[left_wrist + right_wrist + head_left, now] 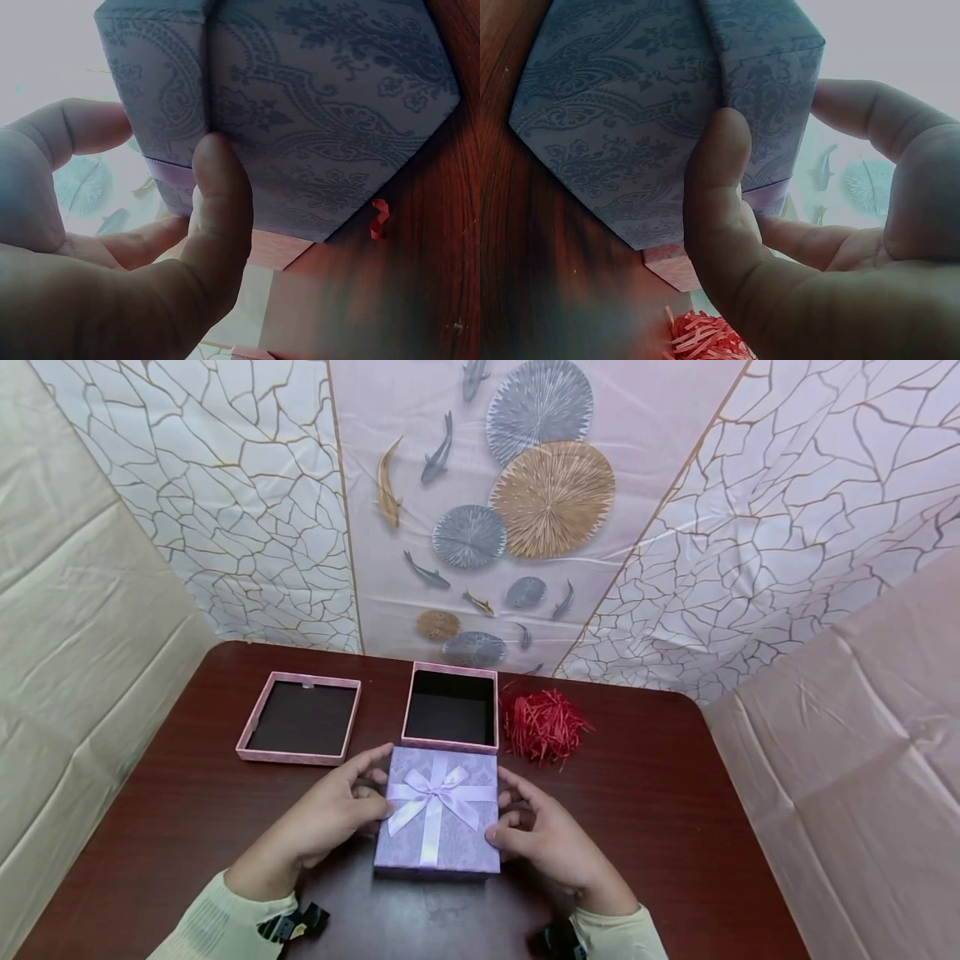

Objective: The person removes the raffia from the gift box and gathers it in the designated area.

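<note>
A purple patterned gift box (330,142) stands on the table in front of me, its lid (405,852) on top. Pale lilac ribbon crosses the lid and ends in a bow (438,789). On the left side my left hand (330,814) holds the lid, one fingertip at the lower edge of its rim in the left wrist view. My right hand (551,839) holds the opposite side the same way. In the right wrist view a finger (720,150) touches the seam between lid and box. The inside of the box is hidden.
Behind the gift box, very close to it, stands an open pink box (450,710) with a black inside. A shallow pink lid (303,718) lies inside-up at the left. Red shredded paper (546,724) is heaped to the right. Patterned cloth (262,527) hangs behind the table (660,827).
</note>
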Motion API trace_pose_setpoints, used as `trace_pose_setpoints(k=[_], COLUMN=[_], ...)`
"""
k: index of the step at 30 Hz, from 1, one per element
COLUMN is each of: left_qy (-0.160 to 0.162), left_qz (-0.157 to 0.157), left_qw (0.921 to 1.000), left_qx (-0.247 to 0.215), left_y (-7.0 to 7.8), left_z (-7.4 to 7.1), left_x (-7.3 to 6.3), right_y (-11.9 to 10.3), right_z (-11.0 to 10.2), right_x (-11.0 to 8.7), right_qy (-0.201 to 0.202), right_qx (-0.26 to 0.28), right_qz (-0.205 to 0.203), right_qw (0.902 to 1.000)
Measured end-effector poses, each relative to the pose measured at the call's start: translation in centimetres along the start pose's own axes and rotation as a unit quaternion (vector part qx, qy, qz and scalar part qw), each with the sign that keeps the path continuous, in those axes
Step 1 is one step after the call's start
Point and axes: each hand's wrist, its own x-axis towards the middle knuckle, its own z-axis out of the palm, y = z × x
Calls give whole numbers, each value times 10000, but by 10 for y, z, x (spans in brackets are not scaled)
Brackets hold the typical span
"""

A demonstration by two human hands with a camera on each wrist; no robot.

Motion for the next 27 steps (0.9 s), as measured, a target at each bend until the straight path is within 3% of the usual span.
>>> trace_pose_setpoints(k=[10,27], left_qy=[6,-43], left_qz=[129,-15], left_qw=[9999,9999], left_qx=[103,-117], left_y=[-2,-3], left_z=[0,1], left_x=[-1,-1], right_y=[1,-7], right_z=[0,-1], right_x=[-1,-3], right_qy=[13,64], right_qx=[27,-172], right_qz=[-81,70], right_qw=[10000,9998])
